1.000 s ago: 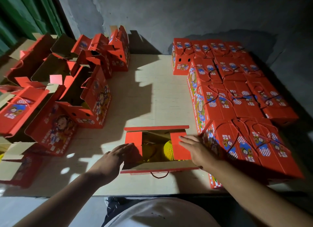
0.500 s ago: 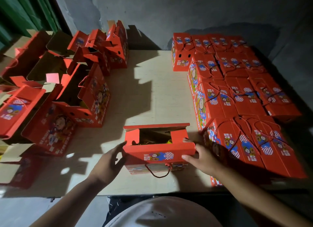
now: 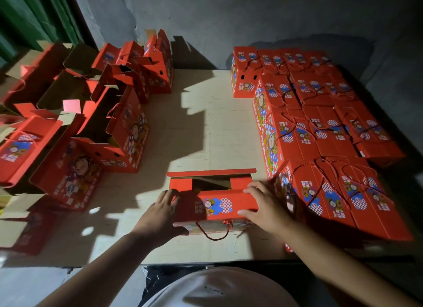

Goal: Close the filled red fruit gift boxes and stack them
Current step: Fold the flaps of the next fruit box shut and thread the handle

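Observation:
A red fruit gift box (image 3: 215, 206) stands near the table's front edge, half shut. Its near lid flap lies folded over the top; the far flap (image 3: 211, 172) still stands up behind a dark gap. A red cord handle hangs down its front. My left hand (image 3: 163, 211) presses flat against the box's left end. My right hand (image 3: 263, 203) rests on the right end of the folded flap, fingers spread, thumb on the front edge. Right of it lies a stack of closed red boxes (image 3: 320, 128), several rows deep.
Several open red boxes (image 3: 109, 132) with raised flaps crowd the left side of the table (image 3: 201, 128). The stack of closed boxes touches the right end of the box I hold. A grey wall runs behind. The table's front edge is close to my body.
The near lid flap came up and folded down over the box top, covering the side flaps and the yellow fruit. Both hands moved from the side flaps to the box's ends.

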